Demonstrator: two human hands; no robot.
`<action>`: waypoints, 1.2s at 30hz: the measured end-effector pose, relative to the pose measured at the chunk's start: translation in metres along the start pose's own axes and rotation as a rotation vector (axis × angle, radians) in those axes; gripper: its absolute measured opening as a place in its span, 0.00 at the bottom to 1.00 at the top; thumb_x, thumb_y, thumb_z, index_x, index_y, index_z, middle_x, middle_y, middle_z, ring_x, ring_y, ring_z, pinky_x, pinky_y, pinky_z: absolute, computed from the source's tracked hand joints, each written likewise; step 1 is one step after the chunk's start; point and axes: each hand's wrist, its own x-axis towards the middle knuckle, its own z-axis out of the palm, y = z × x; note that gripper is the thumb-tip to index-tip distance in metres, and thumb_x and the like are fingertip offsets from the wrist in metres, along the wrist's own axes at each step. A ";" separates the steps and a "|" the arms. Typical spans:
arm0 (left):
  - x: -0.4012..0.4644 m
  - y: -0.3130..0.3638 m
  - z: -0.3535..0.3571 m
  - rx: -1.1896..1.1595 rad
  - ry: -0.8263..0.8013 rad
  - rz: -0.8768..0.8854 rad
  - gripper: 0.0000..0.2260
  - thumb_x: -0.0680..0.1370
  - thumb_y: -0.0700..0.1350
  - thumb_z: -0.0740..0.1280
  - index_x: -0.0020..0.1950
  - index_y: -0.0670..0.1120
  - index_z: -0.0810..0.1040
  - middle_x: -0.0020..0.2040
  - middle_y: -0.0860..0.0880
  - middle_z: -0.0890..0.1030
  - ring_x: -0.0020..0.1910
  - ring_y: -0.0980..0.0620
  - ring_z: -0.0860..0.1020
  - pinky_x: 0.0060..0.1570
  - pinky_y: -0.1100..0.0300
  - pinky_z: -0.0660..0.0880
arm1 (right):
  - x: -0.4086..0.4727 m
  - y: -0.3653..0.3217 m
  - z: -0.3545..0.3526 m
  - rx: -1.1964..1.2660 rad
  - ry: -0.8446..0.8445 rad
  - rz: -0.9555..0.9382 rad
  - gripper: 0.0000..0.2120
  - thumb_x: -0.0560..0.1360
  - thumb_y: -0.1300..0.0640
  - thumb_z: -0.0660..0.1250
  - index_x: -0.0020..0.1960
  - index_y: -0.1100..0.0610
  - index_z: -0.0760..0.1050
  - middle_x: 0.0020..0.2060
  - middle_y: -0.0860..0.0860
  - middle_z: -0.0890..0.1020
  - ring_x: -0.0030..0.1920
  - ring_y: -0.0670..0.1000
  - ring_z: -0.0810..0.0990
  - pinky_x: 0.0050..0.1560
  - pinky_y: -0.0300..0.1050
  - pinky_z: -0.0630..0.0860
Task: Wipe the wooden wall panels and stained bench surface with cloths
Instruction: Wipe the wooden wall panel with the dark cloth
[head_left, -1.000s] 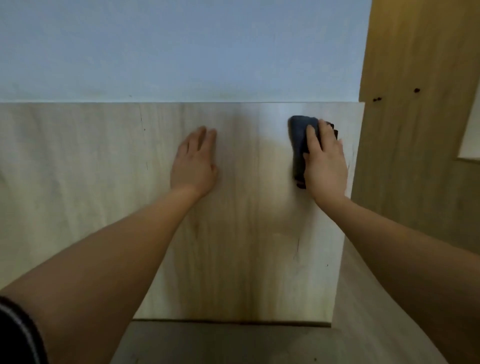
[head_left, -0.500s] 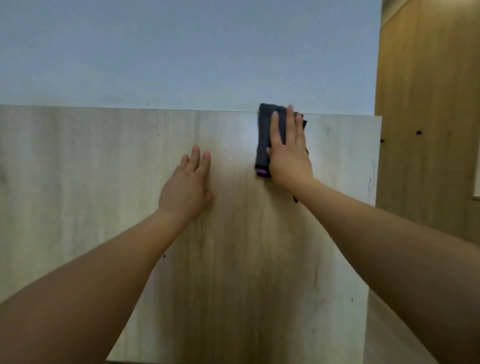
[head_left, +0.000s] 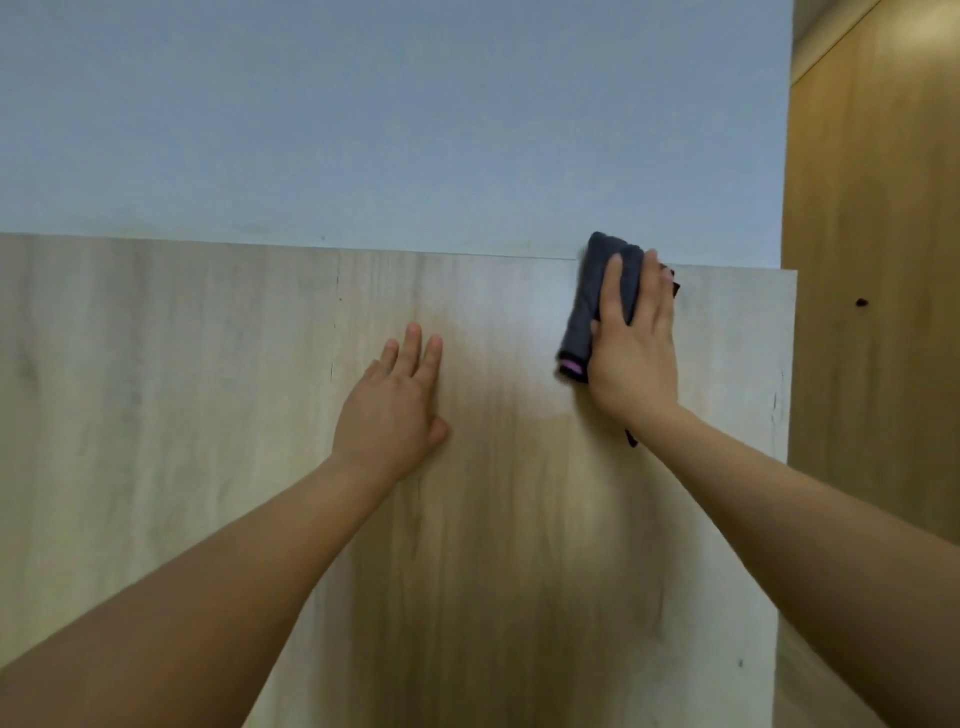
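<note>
The folded dark grey cloth (head_left: 597, 306) sits at the upper right of the frame, pressed flat against the pale wooden wall panel (head_left: 208, 415) right at its top edge, where its upper end just overlaps onto the blue-grey painted wall (head_left: 389, 114) above. The right hand (head_left: 631, 345) lies over it with straight fingers spread along the cloth's length, the palm pressing it to the wood and not gripping it; a pink-edged corner pokes out at the lower left of the hand and a loose tail hangs below the wrist. The left hand (head_left: 397, 405) holds nothing and rests open and flat on the panel at the centre of the frame, well apart from the cloth, apparently bracing. The cloth looks soft, light and limp, so it likely bunches or slips out unless the palm covers most of the fold; the best hold is probably broad pressure over its middle, with fingertips pinning the leading end. The panel looks stiff, smooth and fixed, so it should take firm pressure, though its smooth face may let the cloth slide freely. A darker wooden panel (head_left: 872, 312) stands at the right of the frame, not touched by either hand.
</note>
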 end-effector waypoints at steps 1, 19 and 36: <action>0.000 0.000 0.001 0.003 0.004 0.001 0.39 0.78 0.55 0.63 0.78 0.47 0.41 0.78 0.44 0.42 0.77 0.44 0.50 0.75 0.54 0.53 | 0.005 -0.016 0.007 -0.001 -0.014 -0.051 0.30 0.83 0.56 0.50 0.77 0.52 0.36 0.75 0.56 0.35 0.75 0.58 0.34 0.74 0.52 0.44; 0.001 -0.008 -0.001 -0.005 0.029 0.048 0.36 0.79 0.52 0.61 0.78 0.48 0.42 0.78 0.45 0.42 0.77 0.46 0.51 0.73 0.57 0.55 | 0.005 -0.027 0.001 0.052 -0.072 0.045 0.46 0.75 0.56 0.68 0.77 0.49 0.35 0.75 0.53 0.32 0.75 0.56 0.32 0.73 0.55 0.47; -0.016 -0.071 0.007 0.006 0.016 -0.116 0.37 0.79 0.53 0.60 0.78 0.47 0.39 0.78 0.46 0.40 0.77 0.48 0.48 0.74 0.55 0.51 | -0.002 -0.129 0.072 -0.037 -0.020 -0.439 0.30 0.79 0.52 0.49 0.77 0.50 0.42 0.77 0.53 0.40 0.76 0.55 0.38 0.74 0.52 0.40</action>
